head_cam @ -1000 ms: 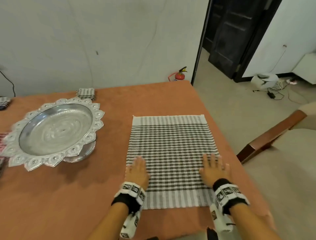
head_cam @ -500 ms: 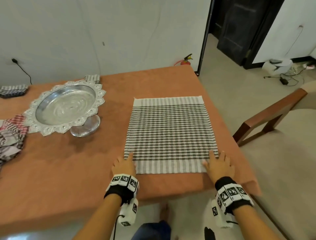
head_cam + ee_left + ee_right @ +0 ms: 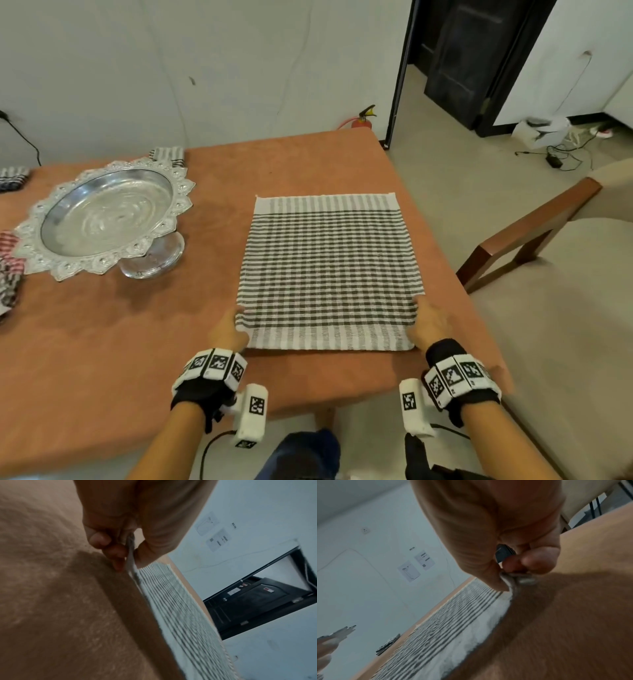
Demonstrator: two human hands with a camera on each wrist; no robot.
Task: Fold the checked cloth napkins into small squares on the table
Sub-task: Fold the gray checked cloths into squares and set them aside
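Orange-covered table (image 3: 308,164) by a white wall, with a grey checked napkin (image 3: 329,270) spread flat near its front right part, no fold made yet. Near corners pinched, one by left hand (image 3: 227,330), one by right hand (image 3: 430,322). Folded napkins (image 3: 169,156) at the far edge, probably done; crumpled cloths (image 3: 8,274) at far left likely still waiting.

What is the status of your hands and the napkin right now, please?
Left hand pinches napkin at near-left edge; right hand pinches near-right edge. Napkin spread flat, unfolded. Silver tray off to the left, not in the way.
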